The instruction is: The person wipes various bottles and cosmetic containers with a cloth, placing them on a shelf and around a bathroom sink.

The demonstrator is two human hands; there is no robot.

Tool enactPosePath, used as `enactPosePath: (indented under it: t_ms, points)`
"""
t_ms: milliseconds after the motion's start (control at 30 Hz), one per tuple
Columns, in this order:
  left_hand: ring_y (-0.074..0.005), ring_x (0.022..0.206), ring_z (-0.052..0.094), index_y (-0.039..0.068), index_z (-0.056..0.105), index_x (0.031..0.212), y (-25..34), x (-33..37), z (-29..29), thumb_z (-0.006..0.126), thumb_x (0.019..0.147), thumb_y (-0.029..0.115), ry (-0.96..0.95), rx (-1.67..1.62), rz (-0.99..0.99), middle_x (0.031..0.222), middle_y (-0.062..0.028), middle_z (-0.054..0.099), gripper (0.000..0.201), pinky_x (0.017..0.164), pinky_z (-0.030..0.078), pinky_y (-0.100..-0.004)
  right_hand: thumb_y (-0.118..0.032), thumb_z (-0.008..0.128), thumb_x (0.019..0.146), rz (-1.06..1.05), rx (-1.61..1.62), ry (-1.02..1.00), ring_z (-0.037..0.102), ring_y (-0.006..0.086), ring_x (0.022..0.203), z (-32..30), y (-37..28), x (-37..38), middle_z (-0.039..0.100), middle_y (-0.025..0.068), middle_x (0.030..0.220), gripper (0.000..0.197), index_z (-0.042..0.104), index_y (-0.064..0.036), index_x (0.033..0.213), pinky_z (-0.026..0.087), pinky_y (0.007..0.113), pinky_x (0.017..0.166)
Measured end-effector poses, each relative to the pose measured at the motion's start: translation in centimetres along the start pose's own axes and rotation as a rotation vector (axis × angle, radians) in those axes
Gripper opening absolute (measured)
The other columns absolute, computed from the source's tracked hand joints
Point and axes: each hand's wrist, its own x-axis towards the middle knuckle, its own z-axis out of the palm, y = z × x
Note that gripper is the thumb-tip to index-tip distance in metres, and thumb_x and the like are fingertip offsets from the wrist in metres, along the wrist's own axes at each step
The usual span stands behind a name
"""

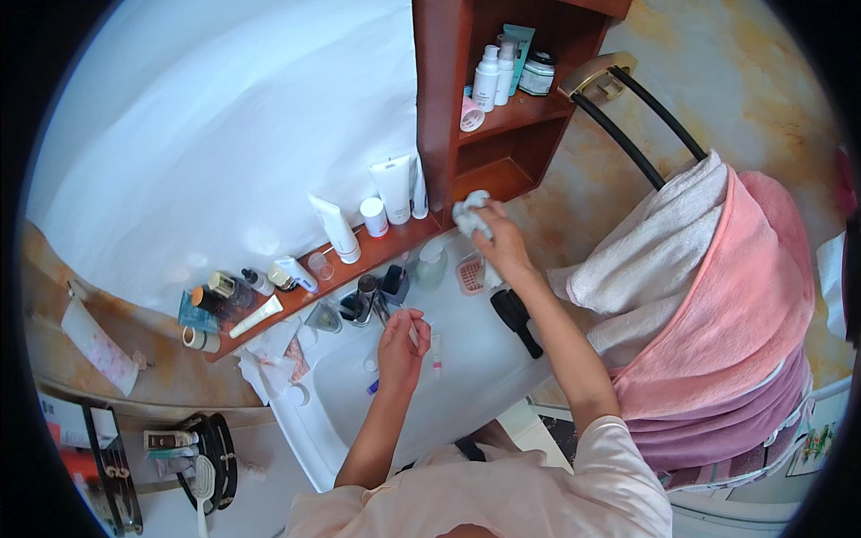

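My right hand [499,238] is raised toward the wooden shelf unit [439,117] and grips a crumpled white cloth [470,212], pressed near the lower shelf's front edge. My left hand [402,339] hovers over the white sink [466,377], fingers curled around a small slim white item; what it is I cannot tell. A small tube with a pink cap [438,351] lies on the sink rim just right of that hand.
A narrow wooden ledge [296,305] under the mirror carries tubes, bottles and jars. White bottles [493,76] stand on the upper shelf. White and pink towels [708,296] hang on a black rail at right. A black brush [518,320] lies on the sink edge.
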Motion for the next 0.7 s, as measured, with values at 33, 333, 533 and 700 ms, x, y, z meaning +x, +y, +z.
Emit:
enactPosePath:
  t_ms: [33, 333, 533, 700]
  points:
    - [-0.0120, 0.054, 0.041, 0.005, 0.055, 0.101, 0.0, 0.2, -0.1, 0.043, 0.103, 0.025, 0.011, 0.008, -0.004, 0.070, -0.0055, 0.053, 0.023, 0.053, 0.034, -0.0250, -0.005, 0.063, 0.078, 0.035, -0.033, 0.077, 0.054, 0.0400, 0.116, -0.9, 0.4, 0.4, 0.050, 0.0222, 0.133, 0.042, 0.060, -0.0005, 0.120, 0.047, 0.040, 0.095]
    - [-0.0100, 0.056, 0.044, 0.001, 0.056, 0.102, -0.7, 1.8, -1.5, 0.044, 0.103, 0.023, 0.031, 0.029, -0.043, 0.072, -0.0066, 0.056, 0.025, 0.052, 0.034, -0.0212, -0.015, 0.067, 0.080, 0.296, -0.559, -0.001, 0.062, 0.0388, 0.097, -4.4, 5.8, 6.1, 0.062, 0.0206, 0.112, 0.028, 0.064, -0.0018, 0.105, 0.051, 0.046, 0.081]
    - [-0.0094, 0.056, 0.044, 0.001, 0.056, 0.102, -1.0, 3.0, -1.5, 0.044, 0.103, 0.025, 0.011, 0.053, -0.051, 0.072, -0.0064, 0.056, 0.027, 0.052, 0.034, -0.0209, -0.018, 0.068, 0.080, 0.338, -0.587, -0.097, 0.062, 0.0373, 0.098, -2.9, 7.1, 11.0, 0.064, 0.0205, 0.107, 0.027, 0.063, -0.0017, 0.101, 0.051, 0.045, 0.082]
    - [-0.0093, 0.056, 0.044, 0.001, 0.057, 0.101, -1.1, 3.0, -1.4, 0.044, 0.103, 0.025, 0.011, 0.076, -0.055, 0.072, -0.0062, 0.056, 0.027, 0.052, 0.034, -0.0211, -0.016, 0.069, 0.076, 0.313, -0.414, -0.041, 0.061, 0.0363, 0.103, -3.5, 6.8, 12.5, 0.063, 0.0189, 0.112, 0.035, 0.063, -0.0029, 0.108, 0.050, 0.043, 0.087]
